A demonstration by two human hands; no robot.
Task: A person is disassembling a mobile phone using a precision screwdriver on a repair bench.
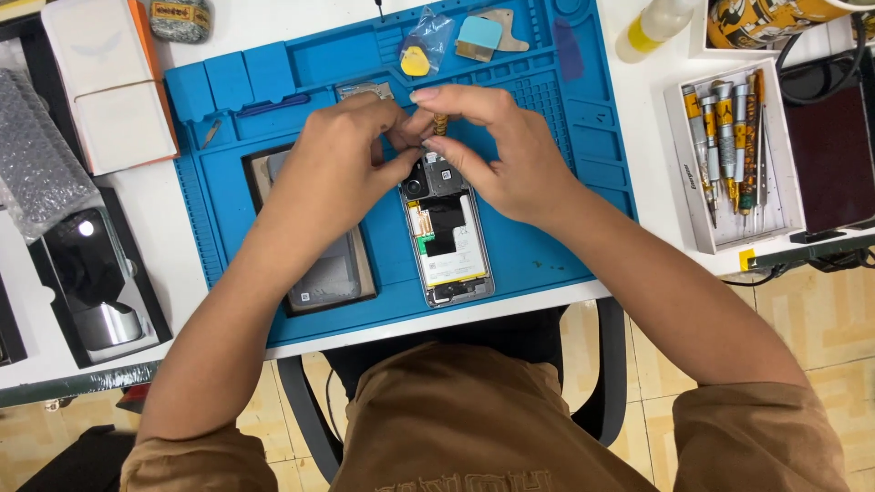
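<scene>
An opened phone (pixel 447 239) lies face down on the blue repair mat (pixel 547 182), its battery and circuit board showing. My right hand (pixel 497 150) pinches a small screwdriver (pixel 440 123) with a gold knurled grip, standing upright over the phone's top end. My left hand (pixel 342 159) rests beside it, fingertips at the phone's upper left corner near the camera module. The phone's removed back cover (pixel 333 273) lies on the mat to the left, partly under my left wrist.
A white tray of several screwdrivers (pixel 734 150) sits at the right. Plastic picks (pixel 416 60) and a pry card (pixel 481 35) lie at the mat's far edge. A white box (pixel 109 87), bubble wrap (pixel 32 150) and a dark tray (pixel 91 273) are at the left.
</scene>
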